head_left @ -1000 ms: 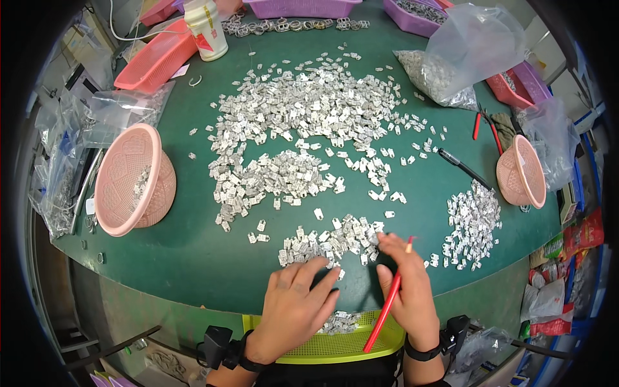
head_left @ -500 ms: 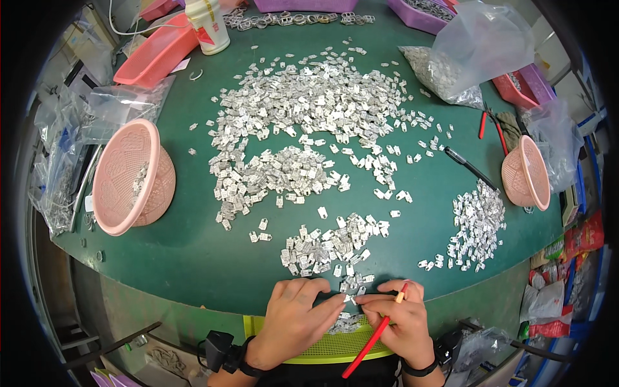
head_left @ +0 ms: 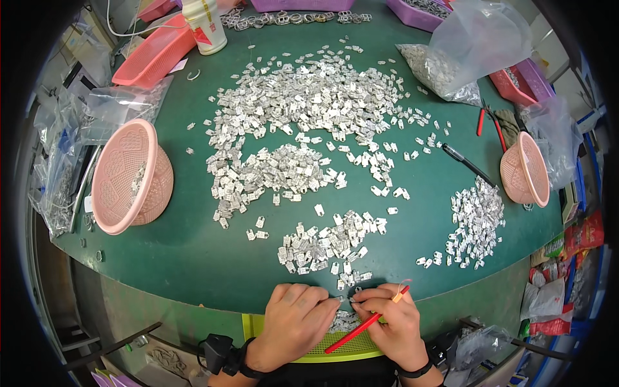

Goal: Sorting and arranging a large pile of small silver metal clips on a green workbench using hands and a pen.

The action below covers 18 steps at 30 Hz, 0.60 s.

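Note:
Both my hands meet at the table's near edge, fingertips a small gap apart. My left hand (head_left: 298,319) is closed, its thumb and forefinger pinching a small silvery metal tag (head_left: 341,298). My right hand (head_left: 394,320) is closed too, with a slim red stick-like tool (head_left: 353,334) lying slantwise across its fingers, a pale orange band near its upper end. Its thumb and forefinger are pinched close to the tag; whether they hold a piece as well is too small to tell. Below them, a yellow-green mesh basket (head_left: 309,353) holds several loose tags (head_left: 343,320).
A large spread of tags (head_left: 309,97) covers the green table (head_left: 187,258), with smaller heaps nearer (head_left: 329,242) and at right (head_left: 476,219). Pink baskets (head_left: 164,187) (head_left: 512,171) stand at both sides. A black pen (head_left: 467,164), red-handled pliers (head_left: 498,132) and a plastic bag (head_left: 445,71) lie at right.
The red tool has turned in my right hand, its lower end swinging left and up. My hands have shifted slightly, and the view has moved a little.

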{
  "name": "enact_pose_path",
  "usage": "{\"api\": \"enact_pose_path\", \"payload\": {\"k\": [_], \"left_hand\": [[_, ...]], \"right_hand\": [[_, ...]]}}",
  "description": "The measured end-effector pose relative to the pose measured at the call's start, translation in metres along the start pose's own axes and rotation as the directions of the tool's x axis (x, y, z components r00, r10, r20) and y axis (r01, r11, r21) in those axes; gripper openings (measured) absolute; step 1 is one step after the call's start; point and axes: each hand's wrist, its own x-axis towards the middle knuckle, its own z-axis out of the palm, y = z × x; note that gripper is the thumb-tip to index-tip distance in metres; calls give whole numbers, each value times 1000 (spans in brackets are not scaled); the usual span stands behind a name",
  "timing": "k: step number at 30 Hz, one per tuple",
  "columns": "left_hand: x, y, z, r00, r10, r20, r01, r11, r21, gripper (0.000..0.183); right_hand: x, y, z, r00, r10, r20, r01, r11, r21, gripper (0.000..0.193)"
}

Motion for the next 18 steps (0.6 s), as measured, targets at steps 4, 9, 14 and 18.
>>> {"api": "enact_pose_path", "payload": {"k": [4,9,14,18], "left_hand": [[-1,-1,-4,999,20,45,-19,999,-35,16],[-3,-4,-8,998,-5,61,9,997,-78,16],[-5,-8,-12,997,-60,49,63,996,-63,19],[-3,-7,-11,998,-52,47,55,996,-66,19]], "right_hand": [[-5,0,0,1000,-7,13,6,999,47,26],[-11,1,0,999,-35,31,35,999,21,23],[-16,4,-11,999,46,26,-47,998,50,17],[-14,4,-14,990,137,-30,-135,989,59,14]]}}
